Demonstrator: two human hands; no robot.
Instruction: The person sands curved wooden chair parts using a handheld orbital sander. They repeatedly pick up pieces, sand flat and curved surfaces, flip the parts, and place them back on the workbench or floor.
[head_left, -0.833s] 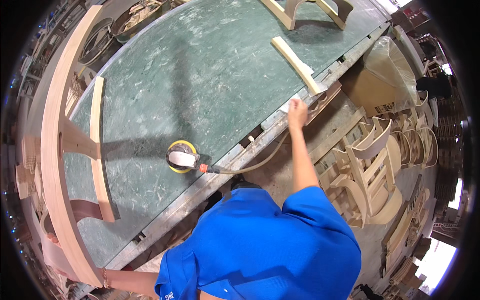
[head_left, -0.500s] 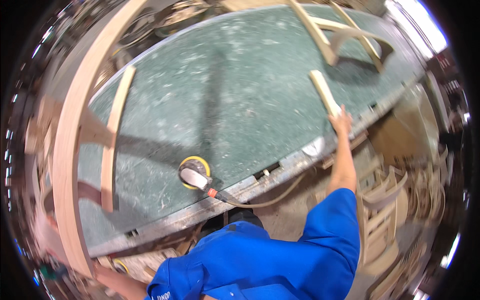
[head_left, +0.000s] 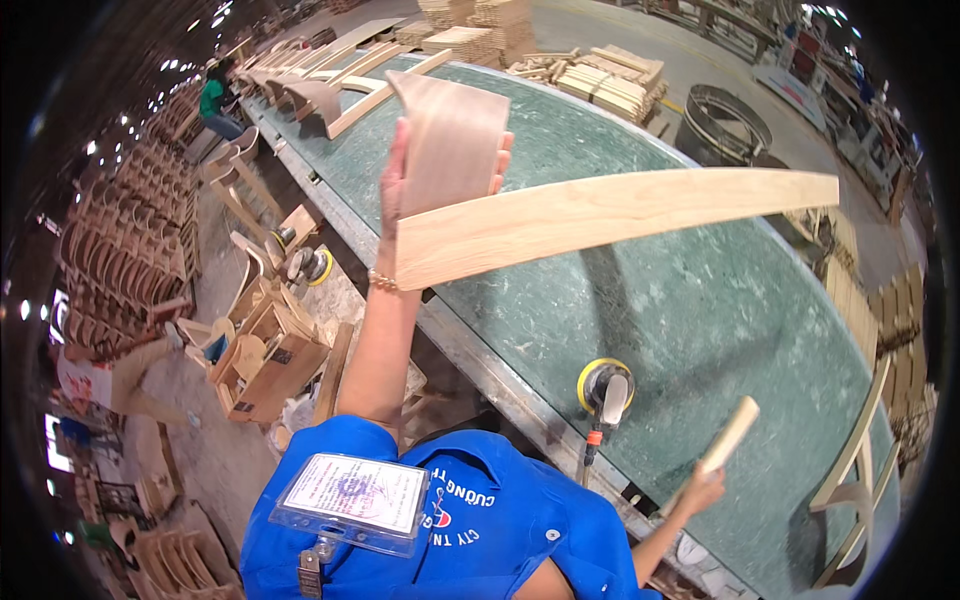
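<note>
While the left hand [head_left: 400,180] grips a wood assembly up in the air at about eleven o'clock, fingers wrapped round a curved panel [head_left: 450,140] with a long bowed rail [head_left: 610,215] sweeping off toward two o'clock, the right hand [head_left: 705,488] is closed on a short pale wooden stick [head_left: 732,432] down at four o'clock, just above the near rim of the green bench [head_left: 700,320]. Both pieces are off the surface, clear of it. Between the two hands, at roughly five o'clock, a yellow-padded orbital sander [head_left: 603,385] sits flat on the bench with its hose trailing toward the person in the blue shirt [head_left: 460,530]; nobody is touching it. So, by my reading, the sanding itself is not underway: the workpiece is lifted and not laid down, the tool is idle, and placing the part and working it over all appear to be left. Farther along at twelve o'clock more curved wood parts [head_left: 330,95] lie on the bench, and stacked chair frames [head_left: 120,260] crowd the floor at nine o'clock. Whether those are finished I cannot tell.
</note>
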